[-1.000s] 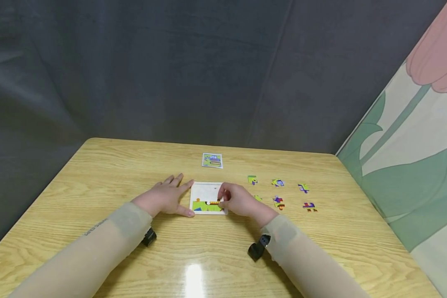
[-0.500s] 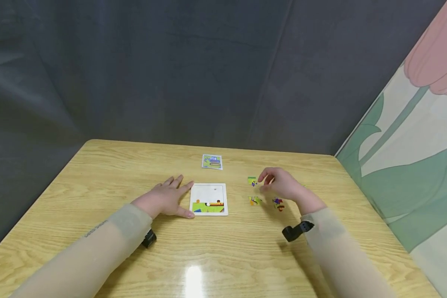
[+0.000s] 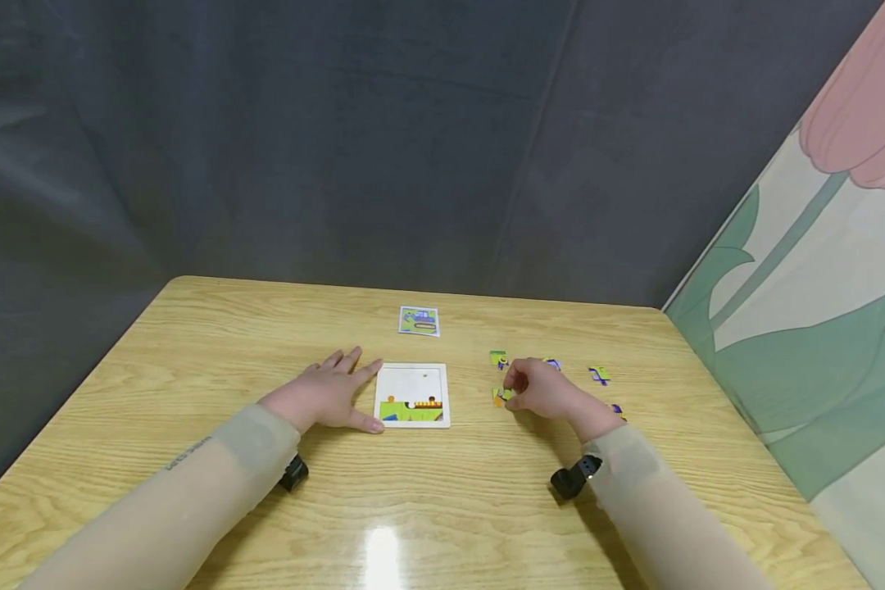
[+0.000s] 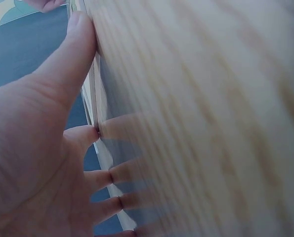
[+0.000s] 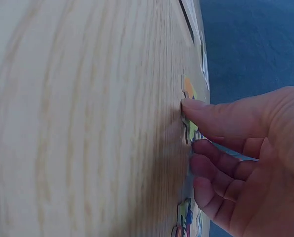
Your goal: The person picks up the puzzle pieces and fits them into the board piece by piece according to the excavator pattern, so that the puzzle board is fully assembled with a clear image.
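A white puzzle tray (image 3: 381, 377) lies on the table with joined green pieces (image 3: 413, 412) along its near edge. My left hand (image 3: 326, 396) is spread at the tray's left side, thumb and forefinger touching its frame; in the left wrist view the left hand (image 4: 43, 123) has straight fingertips on the tabletop. To the right of the tray, my right hand (image 3: 549, 392) pinches a green-and-orange puzzle piece (image 3: 499, 398) on the table. The right wrist view has the right thumb at the edge of this puzzle piece (image 5: 190, 118); the other fingers curl, and the piece's far side is hidden.
Behind the tray lies a picture card (image 3: 419, 321) of a digger-like vehicle. Loose pieces lie around the right hand: a green one (image 3: 498, 359), a blue-and-green one (image 3: 599, 375), and others partly hidden by hand and forearm. A dark curtain (image 3: 413, 147) hangs behind the table.
My right hand has left the tray, moved right over the loose pieces, then come down and back left to the green-and-orange piece. The left hand has stayed in place.
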`<state>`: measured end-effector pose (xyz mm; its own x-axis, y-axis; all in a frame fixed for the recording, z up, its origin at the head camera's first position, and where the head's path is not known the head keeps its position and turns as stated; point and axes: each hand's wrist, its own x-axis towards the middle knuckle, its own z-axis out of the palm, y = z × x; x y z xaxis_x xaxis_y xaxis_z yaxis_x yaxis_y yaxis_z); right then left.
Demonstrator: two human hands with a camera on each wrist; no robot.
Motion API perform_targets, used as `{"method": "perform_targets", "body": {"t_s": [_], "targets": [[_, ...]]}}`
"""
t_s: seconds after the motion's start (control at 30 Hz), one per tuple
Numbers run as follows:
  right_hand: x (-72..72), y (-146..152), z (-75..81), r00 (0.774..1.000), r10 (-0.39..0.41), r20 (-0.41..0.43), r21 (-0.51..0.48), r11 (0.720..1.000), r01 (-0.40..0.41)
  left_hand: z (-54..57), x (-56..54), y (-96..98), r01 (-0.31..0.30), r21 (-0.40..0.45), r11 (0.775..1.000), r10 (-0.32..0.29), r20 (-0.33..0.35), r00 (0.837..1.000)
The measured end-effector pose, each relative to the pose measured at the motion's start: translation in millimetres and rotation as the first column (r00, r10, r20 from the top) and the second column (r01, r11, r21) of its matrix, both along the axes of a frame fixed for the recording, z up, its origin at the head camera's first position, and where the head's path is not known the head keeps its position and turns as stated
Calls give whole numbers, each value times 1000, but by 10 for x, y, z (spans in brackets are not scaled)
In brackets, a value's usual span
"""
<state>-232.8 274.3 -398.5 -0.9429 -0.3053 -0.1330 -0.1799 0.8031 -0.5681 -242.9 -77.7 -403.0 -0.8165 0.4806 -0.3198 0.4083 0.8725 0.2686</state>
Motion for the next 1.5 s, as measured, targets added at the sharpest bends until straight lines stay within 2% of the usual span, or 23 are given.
{"method": "perform_targets", "body": {"t_s": [0.3,0.43,0.53,0.7,0.77,1.0,1.27,1.5], "targets": [[-18,-52,-19,998,-58,3,-17,998,58,9,4,-8,4,3,1000,-4,-12,1000],[-18,-54,-18,1000,-28,8,-65,997,28,-9,-1,-6,12,-3,1000,-12,-12,1000],[-35,-46,6,999,14,41,-113,994,-9,-24,-2,-5,11,-5,1000,-12,-13,1000],[-136,-89,90,985,61,161,-251,968,-19,-50,-3,-12,3,-9,1000,-3,-11,1000],[-195,-168,135,981,59,186,-301,954,-1,-54,-6,-19,1,-13,1000,-1,-13,1000],[-402,-673,201,989,60,135,-357,934,-8,-28,-24,-29,-7,-19,1000,7,-16,1000],[-448,-1231,66,975,129,179,-334,940,-63,-38,-52,17,13,-35,999,-14,-26,1000],[-426,-1437,-99,972,144,187,-340,938,-74,-43,-57,23,20,-32,999,-21,-31,999]]}}
